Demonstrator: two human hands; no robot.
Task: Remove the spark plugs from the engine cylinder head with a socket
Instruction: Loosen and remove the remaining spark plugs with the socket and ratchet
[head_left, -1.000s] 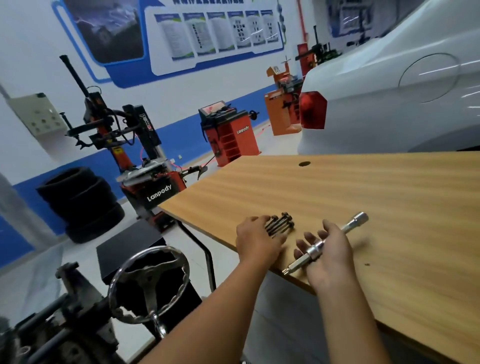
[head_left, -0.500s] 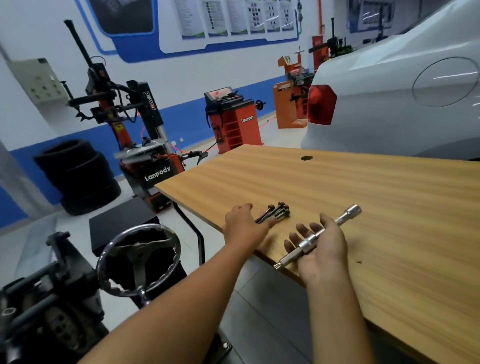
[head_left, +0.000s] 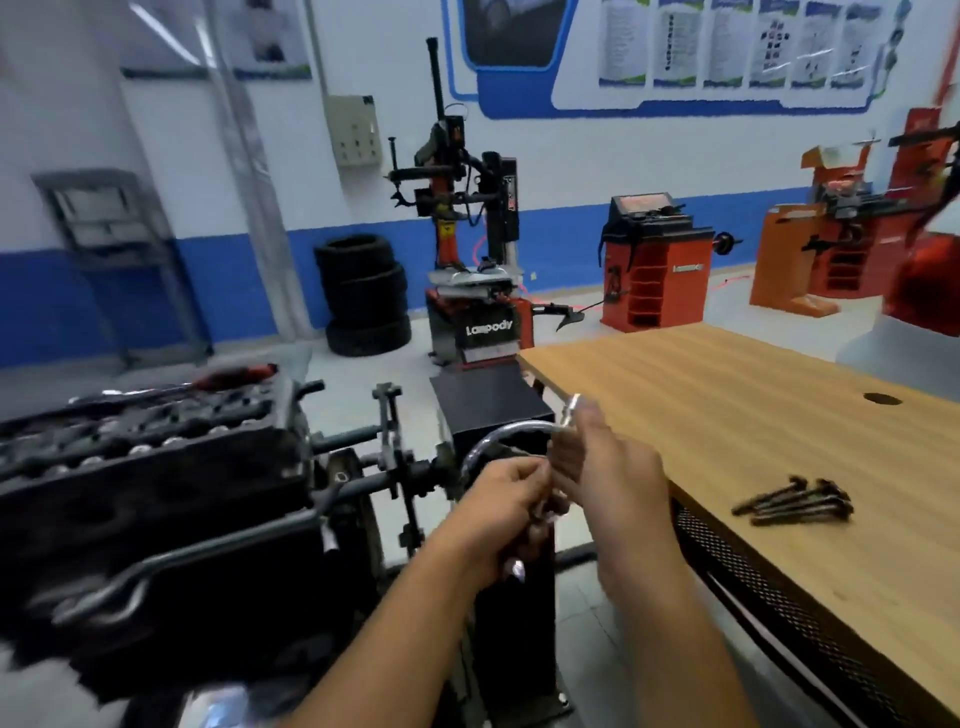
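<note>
Head view. Both hands meet in front of the chest: the left hand (head_left: 506, 499) and right hand (head_left: 602, 467) each grip the socket tool (head_left: 569, 415), blurred, off the worktop (head_left: 727, 415). The engine (head_left: 156, 467) sits to their left; bolts (head_left: 795, 504) lie to their right. Step, as judged: carrying the tool to the engine; next, seat it on a plug. Beyond the hands, a machine (head_left: 483, 327) reads "Lanpody".

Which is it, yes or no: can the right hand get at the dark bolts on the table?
Probably yes. The dark bolts lie uncovered near the table edge, but the right hand is gripping the socket tool.
</note>
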